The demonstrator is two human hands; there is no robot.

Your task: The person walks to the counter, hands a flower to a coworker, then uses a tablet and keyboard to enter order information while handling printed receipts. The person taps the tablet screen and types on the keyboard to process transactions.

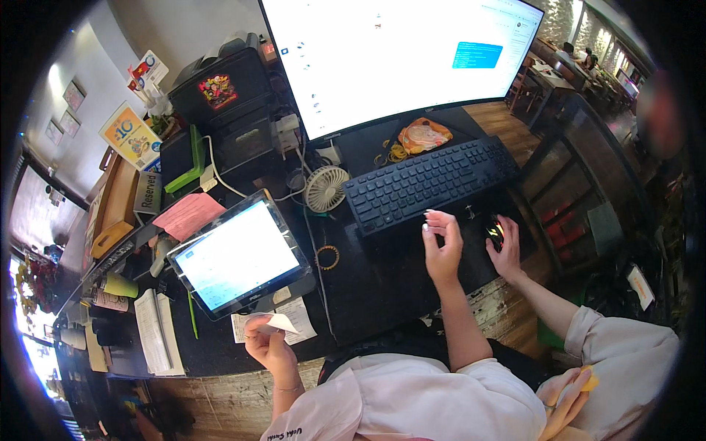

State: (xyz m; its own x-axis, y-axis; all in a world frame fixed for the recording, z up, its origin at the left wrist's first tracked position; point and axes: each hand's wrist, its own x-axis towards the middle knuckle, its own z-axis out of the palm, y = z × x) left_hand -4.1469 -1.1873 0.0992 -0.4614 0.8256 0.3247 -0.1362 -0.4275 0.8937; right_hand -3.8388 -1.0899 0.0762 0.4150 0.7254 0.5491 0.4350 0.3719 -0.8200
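My left hand [272, 351] is closed on a small white paper slip [282, 321] at the desk's front edge, beside the tablet [239, 257]. Beneath that slip lies another printed paper [301, 331]. Just below the black keyboard [434, 184], my right hand [443, 250] is raised with loosely bent fingers and nothing in it. To its right, a co-worker's hand [507, 253] rests on a black mouse [496, 234] with yellow marks. That person's other hand [565, 400] holds something small and yellow.
A large lit monitor [397, 59] stands behind the keyboard. A small white fan [326, 188], an orange packet [424, 136] and a yellow ring-shaped band [327, 257] are on the desk. Leftward are pink papers [189, 215], a notebook [158, 331] and a green pen [193, 314]. A dark chair [581, 184] stands right.
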